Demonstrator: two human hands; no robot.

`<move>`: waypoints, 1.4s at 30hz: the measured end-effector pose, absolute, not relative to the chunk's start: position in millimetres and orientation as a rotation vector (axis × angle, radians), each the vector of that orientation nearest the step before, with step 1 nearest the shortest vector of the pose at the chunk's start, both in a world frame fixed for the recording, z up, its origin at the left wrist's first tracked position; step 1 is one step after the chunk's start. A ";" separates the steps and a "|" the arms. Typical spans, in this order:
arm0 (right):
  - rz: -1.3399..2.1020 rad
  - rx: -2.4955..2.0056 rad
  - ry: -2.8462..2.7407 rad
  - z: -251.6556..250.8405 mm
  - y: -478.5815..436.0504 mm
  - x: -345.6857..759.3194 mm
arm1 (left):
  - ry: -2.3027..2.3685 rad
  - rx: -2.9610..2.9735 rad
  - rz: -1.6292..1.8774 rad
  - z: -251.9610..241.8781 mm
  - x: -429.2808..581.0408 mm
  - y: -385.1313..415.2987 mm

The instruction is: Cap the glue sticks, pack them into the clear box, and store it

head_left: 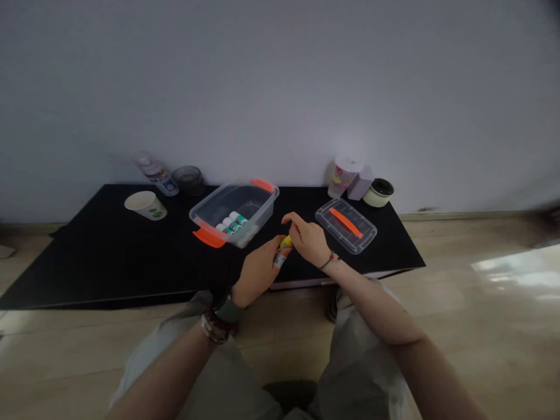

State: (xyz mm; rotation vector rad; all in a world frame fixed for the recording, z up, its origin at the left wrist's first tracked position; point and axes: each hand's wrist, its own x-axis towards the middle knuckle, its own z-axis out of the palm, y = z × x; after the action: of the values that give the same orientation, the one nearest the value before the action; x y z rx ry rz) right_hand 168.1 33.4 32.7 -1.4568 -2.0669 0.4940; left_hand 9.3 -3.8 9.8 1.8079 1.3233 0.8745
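My left hand [258, 268] is closed around a small yellow tube [286, 242] with a pale lower end, held above the front edge of the black table. At the tube's upper end, my right hand [310, 240] has its fingers bent over it, with the index finger raised; the exact contact is partly hidden. Just left of my hands stands a clear plastic box [262, 217] with orange latches. Several white-capped tubes [231, 223] with green and white labels lie in it. The box's clear lid [364, 240], with an orange handle, lies flat right of my right hand.
A paper cup [151, 207] lies tilted on the black table [131, 262] at left. Behind it are a spray bottle [160, 176] and a dark glass bowl [189, 181]. At back right stand a clear cup [343, 175], a pale box [360, 184] and a cream pot [377, 197].
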 end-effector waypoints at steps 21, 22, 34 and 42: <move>0.703 -1.372 -1.921 24.7 41.8 175.8 | 1.164 1.718 0.805 -3.7 8.7 7.4; 0.807 -1.324 -1.872 22.0 43.9 176.7 | 1.131 1.667 0.824 -6.0 8.7 9.3; 1.449 -0.901 -1.549 -2.7 61.7 180.3 | 1.122 1.594 0.958 -12.0 2.3 21.3; 1.580 -0.859 -1.109 5.0 63.5 187.5 | 2.029 2.286 0.765 3.1 -44.8 41.0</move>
State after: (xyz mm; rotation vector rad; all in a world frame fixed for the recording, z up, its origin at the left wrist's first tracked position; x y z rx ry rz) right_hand 187.5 63.5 5.0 -0.8593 -1.1088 1.5798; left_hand -44.8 41.0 3.1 2.2863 2.0286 0.7650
